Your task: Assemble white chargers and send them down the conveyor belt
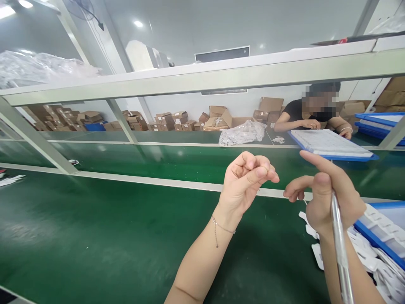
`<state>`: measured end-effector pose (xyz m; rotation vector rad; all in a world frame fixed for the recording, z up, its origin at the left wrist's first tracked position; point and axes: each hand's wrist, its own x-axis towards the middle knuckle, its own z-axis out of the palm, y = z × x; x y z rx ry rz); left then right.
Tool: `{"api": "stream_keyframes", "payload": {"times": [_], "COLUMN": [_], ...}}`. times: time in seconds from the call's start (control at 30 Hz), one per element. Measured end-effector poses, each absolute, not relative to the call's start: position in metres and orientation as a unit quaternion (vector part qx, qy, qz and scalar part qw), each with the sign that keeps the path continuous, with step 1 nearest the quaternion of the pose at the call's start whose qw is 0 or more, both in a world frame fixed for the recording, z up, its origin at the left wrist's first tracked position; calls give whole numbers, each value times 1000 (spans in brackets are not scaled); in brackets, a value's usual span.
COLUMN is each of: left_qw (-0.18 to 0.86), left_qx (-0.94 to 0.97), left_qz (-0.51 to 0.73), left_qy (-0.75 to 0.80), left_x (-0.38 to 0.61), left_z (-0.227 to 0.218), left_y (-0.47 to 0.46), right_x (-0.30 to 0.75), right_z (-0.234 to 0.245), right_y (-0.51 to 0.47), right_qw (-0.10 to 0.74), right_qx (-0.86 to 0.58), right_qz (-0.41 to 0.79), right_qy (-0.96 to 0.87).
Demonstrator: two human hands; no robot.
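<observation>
I have the left hand (243, 185) raised over the green counter (126, 236), its thumb tip brought against the bent fingers; I cannot tell whether anything small sits in that pinch. A thin bracelet (225, 228) circles the wrist. Near it, apart from it, I see the right hand (335, 198) gripping a silver metal tool (340, 245) at the crook of the thumb, the shaft running down along the forearm and the index finger extended. Either side of that forearm, loose white flat pieces (389, 276) lie on the counter, next to a blue tray (379, 244) of white pieces. Farther off, a co-worker (294, 116) leans over another blue-rimmed tray (354, 158), with a clear plastic bag (243, 133) and cardboard boxes (218, 120) beyond
</observation>
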<state>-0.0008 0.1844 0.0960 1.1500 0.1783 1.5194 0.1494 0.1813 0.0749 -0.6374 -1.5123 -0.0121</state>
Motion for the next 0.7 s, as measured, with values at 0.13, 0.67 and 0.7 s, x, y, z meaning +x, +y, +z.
{"api": "stream_keyframes", "payload": {"times": [0.13, 0.67, 0.7], "left_qw": [437, 354, 373], "left_qx": [574, 824, 813], "left_qz": [684, 292, 303], "left_qy": [104, 331, 329], "left_x": [-9, 3, 4], "left_z": [93, 99, 98], "left_y": [189, 161, 161], "right_x": [154, 161, 161], "right_z": [78, 75, 75], "right_y": [184, 205, 205], "right_qw": [661, 531, 527], "right_qx": [-297, -440, -436], "right_qz": [139, -63, -70], "right_qy": [-675, -722, -726]}}
